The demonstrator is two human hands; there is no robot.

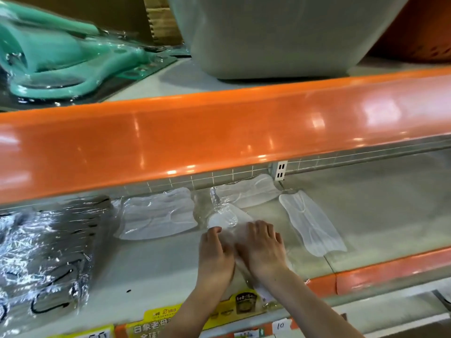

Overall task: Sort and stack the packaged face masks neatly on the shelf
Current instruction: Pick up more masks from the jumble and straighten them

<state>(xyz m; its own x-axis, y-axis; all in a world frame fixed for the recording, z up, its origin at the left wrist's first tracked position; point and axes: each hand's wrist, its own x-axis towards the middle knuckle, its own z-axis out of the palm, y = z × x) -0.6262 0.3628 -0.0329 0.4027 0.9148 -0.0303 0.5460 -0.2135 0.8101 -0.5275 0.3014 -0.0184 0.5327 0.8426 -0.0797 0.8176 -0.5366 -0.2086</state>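
Observation:
Both my hands rest palm-down on a clear-wrapped white mask pack point(225, 219) lying on the grey shelf point(151, 262). My left hand point(216, 252) presses its left side and my right hand point(262, 247) its right side, fingers spread. To the left lies a stack of white mask packs point(158, 213). Another white pack point(249, 192) sits at the back, and one more point(311, 223) lies slanted to the right. A pile of dark mask packs point(46, 252) in shiny wrap fills the shelf's left end.
An orange shelf lip point(219, 132) overhangs the work area from above. On the upper shelf stand a grey tub point(280, 37) and teal wrapped goods point(48, 57). Yellow price labels point(229, 311) line the front edge. Bare grey shelf point(390, 203) extends to the right.

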